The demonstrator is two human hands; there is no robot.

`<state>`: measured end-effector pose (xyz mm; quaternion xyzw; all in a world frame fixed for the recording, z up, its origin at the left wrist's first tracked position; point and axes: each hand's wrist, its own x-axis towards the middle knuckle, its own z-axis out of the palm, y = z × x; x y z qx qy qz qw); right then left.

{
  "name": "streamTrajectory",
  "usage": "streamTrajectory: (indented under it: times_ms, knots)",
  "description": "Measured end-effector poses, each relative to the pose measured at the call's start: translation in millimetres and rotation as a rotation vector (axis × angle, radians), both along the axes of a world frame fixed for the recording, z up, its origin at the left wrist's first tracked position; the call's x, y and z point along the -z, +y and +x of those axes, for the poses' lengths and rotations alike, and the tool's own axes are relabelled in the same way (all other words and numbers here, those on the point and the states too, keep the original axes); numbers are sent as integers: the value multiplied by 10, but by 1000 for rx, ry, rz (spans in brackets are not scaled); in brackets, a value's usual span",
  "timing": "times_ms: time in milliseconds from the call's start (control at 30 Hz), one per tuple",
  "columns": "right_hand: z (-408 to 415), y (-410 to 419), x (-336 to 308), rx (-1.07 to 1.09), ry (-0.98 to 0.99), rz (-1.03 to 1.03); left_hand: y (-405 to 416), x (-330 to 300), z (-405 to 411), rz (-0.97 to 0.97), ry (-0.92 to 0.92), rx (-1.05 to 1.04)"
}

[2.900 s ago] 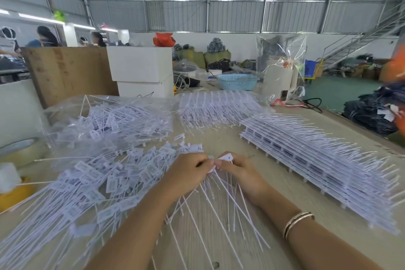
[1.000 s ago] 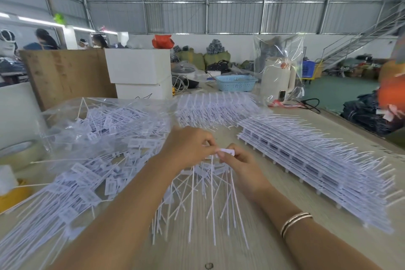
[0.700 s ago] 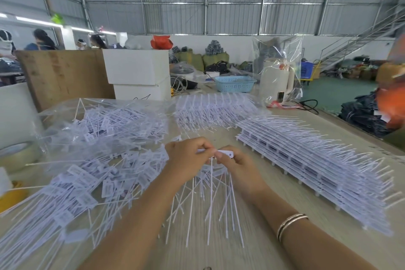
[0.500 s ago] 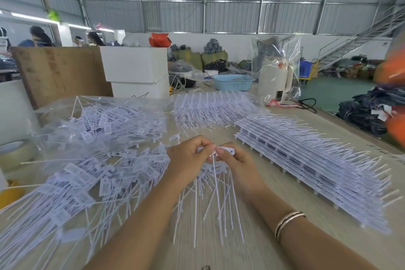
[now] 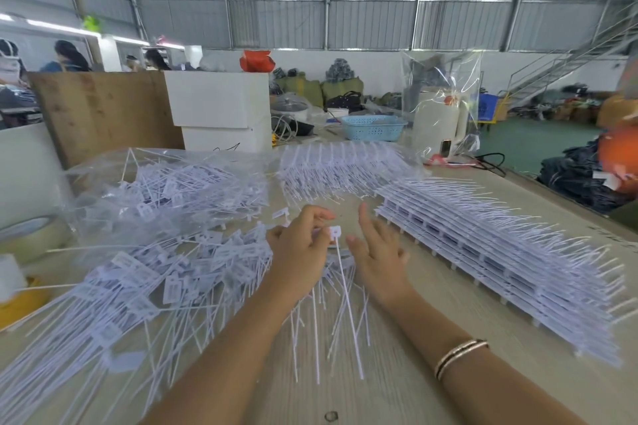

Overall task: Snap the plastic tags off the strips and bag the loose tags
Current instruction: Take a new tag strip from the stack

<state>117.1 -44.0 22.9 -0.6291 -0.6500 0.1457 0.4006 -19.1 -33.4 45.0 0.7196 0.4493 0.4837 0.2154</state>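
The left hand [image 5: 300, 245] is closed around a bunch of thin white tags [image 5: 340, 290]. The little square head of one tag [image 5: 335, 231] pokes up just past its fingertips, and the long thin tails hang down toward the near edge of the table [image 5: 407, 386], fanning out. So the long way of the bunch runs from the hands back toward the person.

The right hand [image 5: 378, 252] is open, fingers spread, holding nothing. It sits just beside the tag head, on its right, nearly touching it.

The pile of loose tags [image 5: 165, 272] lies on the left side of the table, touching the left arm. Behind it, toward the far left corner, is a clear plastic bag [image 5: 165, 183] already stuffed with tags. The full strips [image 5: 500, 252] lie stacked along the right side, running from the middle of the table toward the near right corner, their spikes pointing to the right edge.

I think the strips matter next. They are close to the open right hand, so that hand looks best placed to fetch one. The left hand is nearer the loose pile.
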Motion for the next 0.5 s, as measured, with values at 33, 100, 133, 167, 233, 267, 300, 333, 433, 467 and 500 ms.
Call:
streamTrajectory:
  times_ms: [33, 100, 133, 167, 233, 267, 300, 333, 433, 467, 500]
  knots:
    - [-15, -30, -7, -2, 26, 48, 2, 20, 9, 30, 42, -14]
    - [-29, -77, -5, -41, 136, 132, -4, 62, 22, 91, 90, -13]
    - [-44, -97, -12, -62, 138, 140, -9, 82, 27, 108, 78, 11]
    - [-58, -106, -8, -78, 110, 139, -17, 97, 35, 120, 57, 37]
    - [-69, -112, -4, -101, 124, 123, -34, 103, 40, 117, 45, 60]
    - [-63, -108, -6, -109, 180, 112, -39, 94, 33, 106, 45, 55]
    - [-46, -104, -3, -121, 262, 102, -36, 87, 17, 100, 43, 47]
    - [-27, -107, -8, -130, 362, 101, -24, 84, -15, 115, 69, 12]
    - [25, -107, -8, -125, 549, 98, 26, 87, -148, 225, 291, -140]
    - [33, -111, -14, -127, 538, 102, 42, 94, -178, 225, 343, -145]
    - [42, -112, -11, -144, 526, 106, 49, 102, -189, 207, 375, -135]
